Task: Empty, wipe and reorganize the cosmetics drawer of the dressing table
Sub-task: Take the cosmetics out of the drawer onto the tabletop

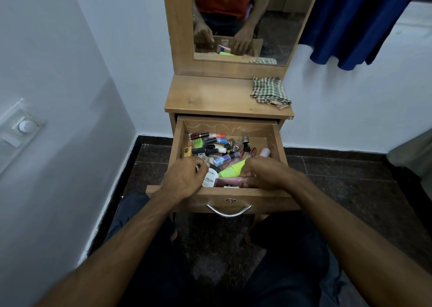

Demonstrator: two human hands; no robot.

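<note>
The wooden drawer (178,140) of the dressing table is pulled out and holds several nail polish bottles (210,146) lying in a jumble. My left hand (184,178) reaches into the front left of the drawer, fingers curled beside a white bottle marked "polish" (209,180); what it holds is hidden. My right hand (264,173) is at the front right, with thumb and fingers closed around the base of a neon yellow bottle (230,170). A pink flat item (230,181) lies under that hand.
A folded checked cloth (270,92) lies on the right of the tabletop (210,96). A mirror (245,21) stands behind it. A blue curtain (355,21) hangs at the right. A white wall with a switch plate (22,124) is at the left. The floor is dark stone.
</note>
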